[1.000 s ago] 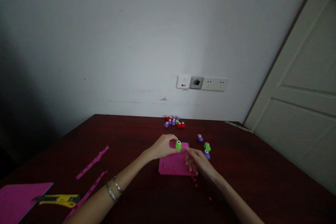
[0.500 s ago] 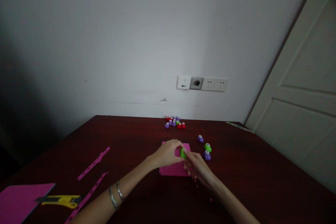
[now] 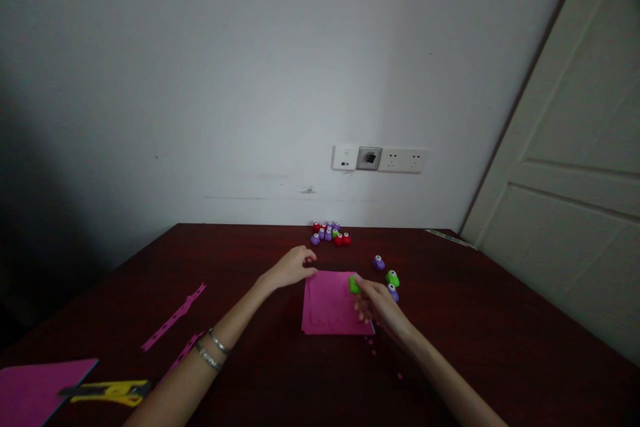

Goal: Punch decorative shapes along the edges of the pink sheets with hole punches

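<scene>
My right hand (image 3: 381, 307) grips a small green craft punch (image 3: 354, 285) above the right part of a stack of pink sheets (image 3: 330, 303). The top sheet lies a little askew on the one beneath, and faint marks run along its lower part. My left hand (image 3: 291, 267) is at the stack's upper left corner, fingers apart and holding nothing; whether the thumb touches the sheet I cannot tell. Just right of my right hand stand a purple punch (image 3: 393, 293), a green punch (image 3: 393, 278) and another purple punch (image 3: 379, 263).
Several purple, red and green punches (image 3: 329, 233) cluster by the wall. At left lie two perforated pink strips (image 3: 175, 316), a yellow box cutter (image 3: 111, 392) and a pink sheet (image 3: 47, 387). Small pink scraps (image 3: 400, 377) are scattered at the front. A thin strip (image 3: 450, 238) lies back right.
My left hand has let go of the green punch and moved left to the stack's upper corner. The right hand keeps the punch, and more of the pink sheet shows.
</scene>
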`<state>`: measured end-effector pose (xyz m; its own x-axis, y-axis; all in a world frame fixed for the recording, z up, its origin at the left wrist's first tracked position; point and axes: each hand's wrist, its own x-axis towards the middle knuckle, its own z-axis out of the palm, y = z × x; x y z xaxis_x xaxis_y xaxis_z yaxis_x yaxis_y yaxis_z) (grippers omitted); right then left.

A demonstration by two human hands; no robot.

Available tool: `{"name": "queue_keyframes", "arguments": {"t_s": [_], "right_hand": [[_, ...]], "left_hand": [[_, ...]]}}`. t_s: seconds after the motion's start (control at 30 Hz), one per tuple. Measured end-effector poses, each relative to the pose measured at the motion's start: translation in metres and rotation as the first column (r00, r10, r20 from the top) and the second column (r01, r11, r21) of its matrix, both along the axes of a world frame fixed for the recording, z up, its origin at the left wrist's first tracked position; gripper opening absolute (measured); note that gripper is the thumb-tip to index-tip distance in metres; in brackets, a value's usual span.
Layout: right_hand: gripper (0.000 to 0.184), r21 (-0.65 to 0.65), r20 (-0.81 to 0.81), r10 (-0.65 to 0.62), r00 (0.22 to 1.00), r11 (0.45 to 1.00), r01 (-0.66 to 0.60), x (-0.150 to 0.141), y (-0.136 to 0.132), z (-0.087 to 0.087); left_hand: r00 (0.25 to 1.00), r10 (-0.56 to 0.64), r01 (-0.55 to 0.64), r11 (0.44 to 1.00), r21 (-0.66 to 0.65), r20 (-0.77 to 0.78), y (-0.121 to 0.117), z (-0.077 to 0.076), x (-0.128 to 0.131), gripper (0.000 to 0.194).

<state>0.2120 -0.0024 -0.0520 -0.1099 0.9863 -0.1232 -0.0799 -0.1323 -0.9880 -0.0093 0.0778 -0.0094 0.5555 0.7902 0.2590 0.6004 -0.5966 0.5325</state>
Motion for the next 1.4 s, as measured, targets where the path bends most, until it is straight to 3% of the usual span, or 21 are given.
{"name": "queue_keyframes", "arguments": {"t_s": [0.1,0.23,0.67,0.83,1.03,1.23,1.4], "right_hand": [[0.044,-0.01,-0.047,0.003,0.999,1.0,-0.003,0.0,0.001,-0.003],[0.042,0.023,-0.018,0.028,0.999,0.999,-0.027,-0.003,-0.004,-0.001],[0.039,-0.018,-0.054,0.03,0.998,0.999,-0.031,-0.009,-0.012,0.005],[0.043,0.002,-0.017,0.029,0.999,1.0,-0.029,-0.01,-0.011,0.004],[0.043,0.007,0.032,0.056,0.998,0.998,-0.056,-0.006,-0.007,-0.005],[0.043,0.051,0.07,0.089,0.994,0.994,-0.093,-0.007,-0.008,0.002],[0.042,0.106,0.034,0.062,0.998,0.992,-0.065,0.003,-0.009,0.023]], "left_hand": [[0.996,0.074,-0.074,0.997,-0.003,-0.046,0.014,-0.019,-0.005,0.027],[0.997,0.051,-0.055,0.997,-0.063,-0.054,0.018,-0.035,-0.004,0.026],[0.991,0.05,-0.014,0.961,-0.275,0.127,0.02,-0.051,0.009,0.022],[0.956,0.031,0.147,0.813,-0.564,0.293,0.011,-0.04,0.013,0.032],[0.957,-0.062,0.244,0.703,-0.668,0.284,0.002,-0.028,0.01,0.042],[0.953,-0.021,0.223,0.724,-0.652,0.302,0.0,-0.024,0.011,0.037],[0.923,0.02,0.227,0.778,-0.586,0.384,0.001,0.001,0.004,0.039]]}}
